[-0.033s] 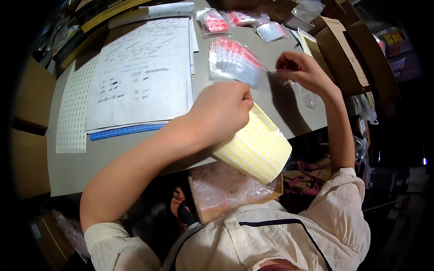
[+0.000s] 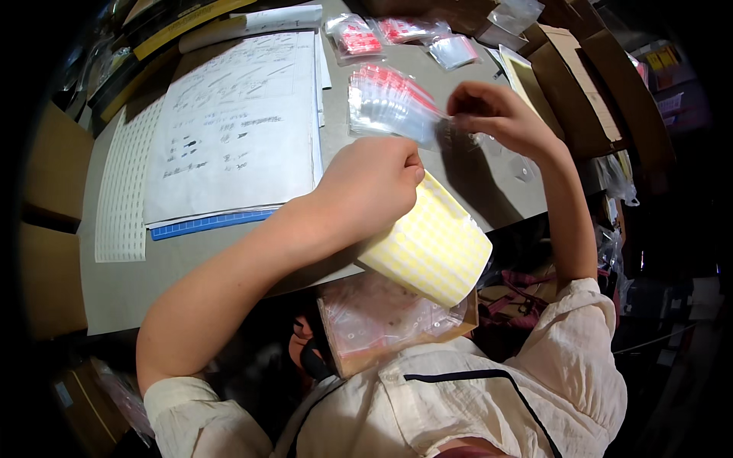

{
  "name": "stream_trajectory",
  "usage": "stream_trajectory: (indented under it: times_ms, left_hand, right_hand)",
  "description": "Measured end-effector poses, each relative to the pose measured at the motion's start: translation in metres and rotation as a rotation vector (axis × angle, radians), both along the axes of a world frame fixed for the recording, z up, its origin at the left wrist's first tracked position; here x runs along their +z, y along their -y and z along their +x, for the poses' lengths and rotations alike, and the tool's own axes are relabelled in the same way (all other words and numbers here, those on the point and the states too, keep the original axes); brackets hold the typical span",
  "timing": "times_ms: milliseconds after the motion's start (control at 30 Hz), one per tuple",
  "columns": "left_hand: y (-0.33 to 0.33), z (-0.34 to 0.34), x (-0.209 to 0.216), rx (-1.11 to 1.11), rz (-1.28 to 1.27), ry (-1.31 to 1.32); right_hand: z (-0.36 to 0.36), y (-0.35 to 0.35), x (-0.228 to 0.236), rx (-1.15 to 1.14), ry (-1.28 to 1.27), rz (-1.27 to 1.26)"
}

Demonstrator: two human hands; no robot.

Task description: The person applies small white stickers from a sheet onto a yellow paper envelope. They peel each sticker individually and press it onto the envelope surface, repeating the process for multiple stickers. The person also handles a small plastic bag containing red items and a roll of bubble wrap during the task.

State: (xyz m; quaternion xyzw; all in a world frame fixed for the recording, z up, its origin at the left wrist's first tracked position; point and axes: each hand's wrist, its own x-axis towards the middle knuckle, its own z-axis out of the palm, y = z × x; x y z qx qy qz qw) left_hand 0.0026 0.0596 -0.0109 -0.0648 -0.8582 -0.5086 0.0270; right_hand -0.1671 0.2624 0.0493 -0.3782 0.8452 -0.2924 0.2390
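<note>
My left hand is closed on the upper end of a sheet of yellow round stickers, which hangs tilted past the table's front edge. My right hand has curled fingers, at the right end of a fan of clear zip bags with red tops. Whether its fingertips pinch anything is too blurred to tell. Beneath that hand lie small clear bits and a clear bag on the grey table. Below the sticker sheet, an open cardboard box holds several clear bags with small ring-shaped pieces inside.
Handwritten papers lie on a blue board at the left, beside a white sheet of small dots. Bundles of red-topped bags sit at the back. An open cardboard carton stands at the right edge.
My right hand has moved slightly left, toward the end of the fanned bags. My left hand and the sticker sheet have barely moved.
</note>
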Motion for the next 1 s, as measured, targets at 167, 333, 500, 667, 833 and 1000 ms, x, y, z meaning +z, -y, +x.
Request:
stream_trajectory:
  times_ms: [167,333,500,667,833,1000]
  left_hand:
    - [0.002,0.001,0.003,-0.007,0.022,0.011]
    - [0.0,0.003,0.003,-0.009,0.059,-0.006]
    - [0.0,0.001,0.001,0.026,0.065,-0.079]
    - [0.007,-0.007,-0.009,0.106,0.115,-0.109]
    - [0.004,-0.008,0.002,0.026,0.444,0.076]
    - [-0.003,0.002,0.003,-0.052,0.305,-0.026]
  right_hand:
    - [0.005,0.021,-0.023,0.206,-0.424,0.016]
    - [0.005,0.012,-0.005,-0.114,-0.538,0.322]
    - [0.021,-0.035,0.0,-0.247,-0.085,-0.052]
    - [0.084,-0.054,-0.002,-0.052,0.166,-0.119]
    - [0.094,-0.062,-0.013,-0.167,-0.065,-0.216]
    - [0.104,-0.046,-0.025,-0.115,-0.124,-0.291]
